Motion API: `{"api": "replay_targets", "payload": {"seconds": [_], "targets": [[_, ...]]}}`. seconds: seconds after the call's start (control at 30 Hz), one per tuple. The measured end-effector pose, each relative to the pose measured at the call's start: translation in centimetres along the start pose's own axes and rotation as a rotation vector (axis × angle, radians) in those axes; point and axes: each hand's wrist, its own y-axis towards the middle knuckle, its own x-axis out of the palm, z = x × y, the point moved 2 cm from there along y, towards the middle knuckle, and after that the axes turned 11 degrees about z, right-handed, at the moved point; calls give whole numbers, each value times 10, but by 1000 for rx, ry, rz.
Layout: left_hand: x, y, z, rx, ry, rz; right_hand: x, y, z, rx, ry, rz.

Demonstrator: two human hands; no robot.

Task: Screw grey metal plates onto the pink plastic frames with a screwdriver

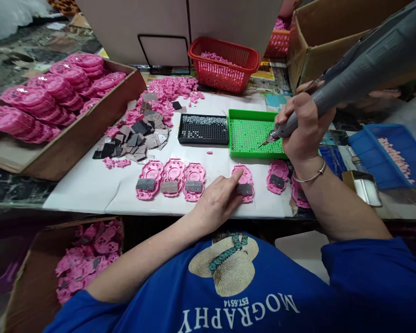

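Observation:
My right hand [307,118] is wrapped round a grey electric screwdriver [353,69]. Its thin bit points down over a green perforated tray [235,152] with many small screws in its holes. At the front of the white work surface, my left hand [222,199] grips the left side of a pink plastic shell [243,176], index finger on its upper part. A dark grey plate [244,189] lies across that shell's lower half. Three similar shells lie to the left, one with a brown-grey plate [169,187]. Another pink shell [276,178] lies to the right.
A black tray [203,138] holds loose screws beside the green one. Grey plates [135,138] and small pink parts [173,88] are heaped at left. Around stand a cardboard box [90,125] of stacked shells, a red basket [222,76] and a blue bin [370,152].

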Motion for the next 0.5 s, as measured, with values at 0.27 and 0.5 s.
{"api": "replay_targets", "payload": {"seconds": [0.27, 0.5], "targets": [[-1, 1, 0, 11, -1, 20, -6, -3, 8, 64, -93, -71], [-1, 2, 0, 19, -23, 19, -7, -6, 13, 68, -54, -58]]}}
